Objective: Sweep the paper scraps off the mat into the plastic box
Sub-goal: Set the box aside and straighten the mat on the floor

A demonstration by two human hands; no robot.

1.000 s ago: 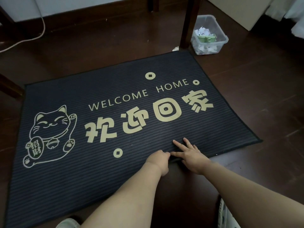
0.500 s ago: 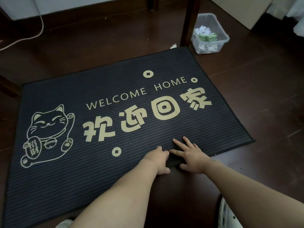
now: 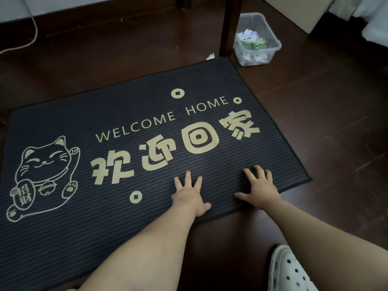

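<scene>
One mat, one box past its far corner with scraps piled in, one stray scrap on the floor. Left hand and right hand lay flat on the mat, fingers spread.

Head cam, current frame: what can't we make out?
- Mat: left edge and near-left corner cut off by the frame edge, head view.
- Mat beneath left hand and right hand: covered by flat palms.
- Plastic box: wooden leg hides its left wall; green item inside too small to identify.
- Paper scrap by far mat corner: too small to tell if touching.
</scene>
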